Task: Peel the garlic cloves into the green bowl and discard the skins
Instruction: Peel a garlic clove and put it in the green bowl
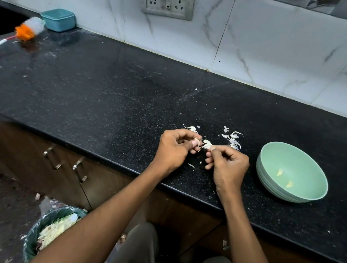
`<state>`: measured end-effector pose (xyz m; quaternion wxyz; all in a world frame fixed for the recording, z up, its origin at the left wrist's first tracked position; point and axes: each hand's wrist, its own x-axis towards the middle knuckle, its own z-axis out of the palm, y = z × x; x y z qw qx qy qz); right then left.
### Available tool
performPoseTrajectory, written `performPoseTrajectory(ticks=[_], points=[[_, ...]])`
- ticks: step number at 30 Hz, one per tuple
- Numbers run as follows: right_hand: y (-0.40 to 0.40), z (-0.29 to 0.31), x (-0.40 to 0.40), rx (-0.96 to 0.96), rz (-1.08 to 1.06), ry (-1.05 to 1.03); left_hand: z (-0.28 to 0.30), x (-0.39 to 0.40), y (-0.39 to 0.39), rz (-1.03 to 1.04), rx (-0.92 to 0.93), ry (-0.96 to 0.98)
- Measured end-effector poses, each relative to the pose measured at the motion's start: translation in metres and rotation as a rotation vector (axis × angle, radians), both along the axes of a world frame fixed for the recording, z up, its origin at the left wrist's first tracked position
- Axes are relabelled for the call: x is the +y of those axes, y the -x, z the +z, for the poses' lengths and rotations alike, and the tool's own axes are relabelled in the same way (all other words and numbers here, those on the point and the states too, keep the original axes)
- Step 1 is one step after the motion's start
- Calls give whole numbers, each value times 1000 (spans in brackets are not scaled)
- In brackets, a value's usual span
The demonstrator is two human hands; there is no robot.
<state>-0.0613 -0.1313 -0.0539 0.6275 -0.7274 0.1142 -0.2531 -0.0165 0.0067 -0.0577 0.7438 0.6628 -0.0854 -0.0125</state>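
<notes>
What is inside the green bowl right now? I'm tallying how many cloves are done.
Two peeled, yellowish cloves lie on the floor of the green bowl, apart from each other. The near wall hides a strip of the bottom, so more could sit there unseen.

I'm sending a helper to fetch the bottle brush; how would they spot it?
On the black countertop, look to the far left end beside the sink. The bottle brush lies there, just in front of the teal box. Only it has a white handle with orange and white bristles.
</notes>
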Motion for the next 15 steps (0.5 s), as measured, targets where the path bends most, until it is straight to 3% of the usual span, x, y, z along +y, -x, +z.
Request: performPoseTrajectory(ticks=[10,15], points=[[-1,0,3,21,-81,292,-2,1,-1,-51,-63,-41],[-3,-1,4,23,-100,315,-3,2,-1,-61,-75,-78]])
